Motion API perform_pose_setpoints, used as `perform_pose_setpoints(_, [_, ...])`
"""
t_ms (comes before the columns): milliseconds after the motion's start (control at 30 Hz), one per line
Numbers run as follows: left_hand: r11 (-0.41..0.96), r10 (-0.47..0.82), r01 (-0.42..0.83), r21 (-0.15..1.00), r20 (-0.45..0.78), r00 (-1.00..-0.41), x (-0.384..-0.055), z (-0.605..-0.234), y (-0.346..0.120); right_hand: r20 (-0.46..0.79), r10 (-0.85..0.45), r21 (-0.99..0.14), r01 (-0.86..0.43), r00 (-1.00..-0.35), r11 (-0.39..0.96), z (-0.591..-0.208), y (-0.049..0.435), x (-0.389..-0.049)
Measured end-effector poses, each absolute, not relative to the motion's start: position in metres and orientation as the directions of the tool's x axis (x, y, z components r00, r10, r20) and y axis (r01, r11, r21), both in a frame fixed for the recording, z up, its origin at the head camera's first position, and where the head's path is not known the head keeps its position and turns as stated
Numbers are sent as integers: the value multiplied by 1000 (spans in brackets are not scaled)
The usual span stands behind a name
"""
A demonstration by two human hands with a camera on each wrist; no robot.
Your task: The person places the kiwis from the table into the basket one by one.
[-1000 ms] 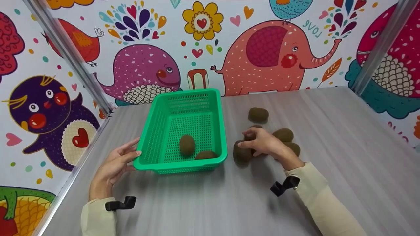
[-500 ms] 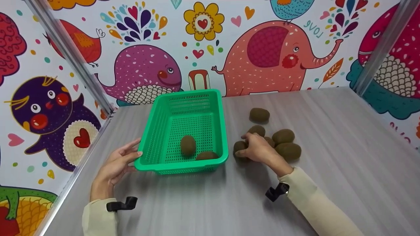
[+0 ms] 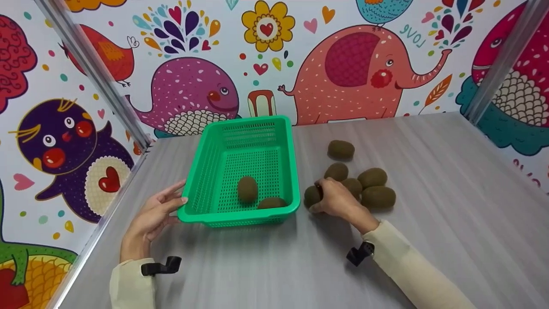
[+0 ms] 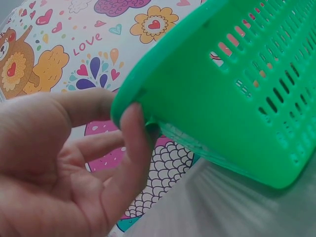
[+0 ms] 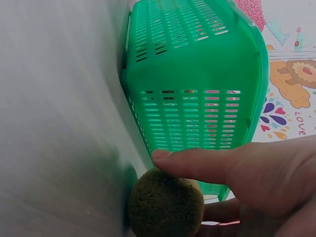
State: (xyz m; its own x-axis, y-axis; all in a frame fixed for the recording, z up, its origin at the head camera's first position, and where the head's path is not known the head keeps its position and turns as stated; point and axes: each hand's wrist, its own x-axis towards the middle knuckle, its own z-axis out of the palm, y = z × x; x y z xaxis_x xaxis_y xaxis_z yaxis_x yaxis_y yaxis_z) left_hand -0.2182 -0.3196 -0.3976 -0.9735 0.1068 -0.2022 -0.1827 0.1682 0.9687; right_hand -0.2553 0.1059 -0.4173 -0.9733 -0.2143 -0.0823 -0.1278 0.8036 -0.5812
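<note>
My left hand (image 3: 156, 211) pinches the rim of a green plastic basket (image 3: 193, 159) at its near left corner. In the left wrist view the thumb and forefinger sit on either side of the basket's rim (image 4: 163, 64). Two brown kiwis lie inside: one kiwi (image 3: 247, 190) in full view, another kiwi (image 3: 272, 203) partly hidden by the front wall. Right of the basket, my right hand (image 3: 339, 199) grips a kiwi (image 3: 312, 196) on the table. Seen from the right wrist, thumb and fingers wrap round that same kiwi (image 5: 165, 205), close to the basket's side.
Several other kiwis lie on the grey table (image 3: 257, 266) around the right hand: a kiwi (image 3: 341, 149) at the back, a pair at the right with the nearer kiwi (image 3: 378, 197) on its side. A patterned wall (image 3: 266, 77) stands behind the basket, with another at the left.
My right hand has moved slightly left and down, from above the group of kiwis onto the leftmost one, uncovering those behind. My left hand keeps its hold on the basket's rim.
</note>
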Motion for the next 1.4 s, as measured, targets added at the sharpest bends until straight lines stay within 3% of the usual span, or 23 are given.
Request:
perform_pose_setpoints(233, [166,110,-190,968,-210,-972,-218,-398,-320,-72,-212,-563,-136,-975,815,-418,106,-253])
perform_pose_setpoints(867, [171,113,-167,971,-187,-976,-218,-399,-320,-74,-271,-737,-131,-960,663,-405,123,-264])
perform_pose_setpoints(1400, [166,113,-196,966,-216,-970,-219,-396,-320,-263,-303,-944,179,-916,277,-404,139,-277])
